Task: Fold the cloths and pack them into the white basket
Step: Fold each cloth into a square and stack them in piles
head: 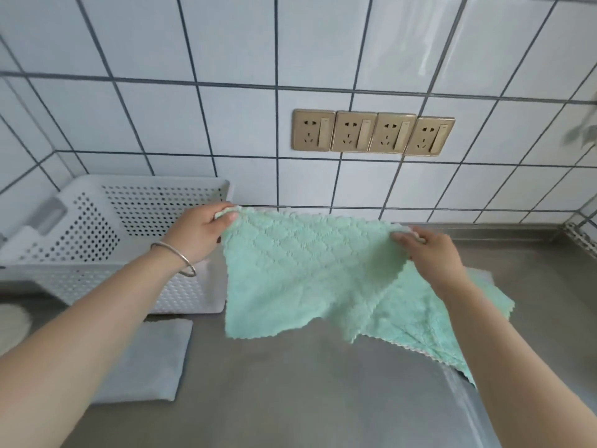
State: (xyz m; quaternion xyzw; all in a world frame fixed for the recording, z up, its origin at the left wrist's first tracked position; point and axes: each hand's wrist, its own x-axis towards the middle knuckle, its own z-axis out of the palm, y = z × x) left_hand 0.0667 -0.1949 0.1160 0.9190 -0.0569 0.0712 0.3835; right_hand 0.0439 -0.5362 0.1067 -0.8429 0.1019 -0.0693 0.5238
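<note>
Both hands, left hand [198, 232] and right hand [431, 250], pinch the green cloth's [303, 273] top corners right of the white basket [106, 227], spread for folding; next, probably bring its corners together.

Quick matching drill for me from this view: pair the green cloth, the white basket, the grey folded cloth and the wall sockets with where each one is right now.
Things:
1. green cloth
2. white basket
3. grey folded cloth
4. wall sockets

Places:
A. on the tiled wall above the counter
B. flat on the counter, in front of the basket
C. held up by its top corners, left hand and right hand
D. at the back left of the counter, against the wall

Pairs: 1-C, 2-D, 3-B, 4-A
</note>
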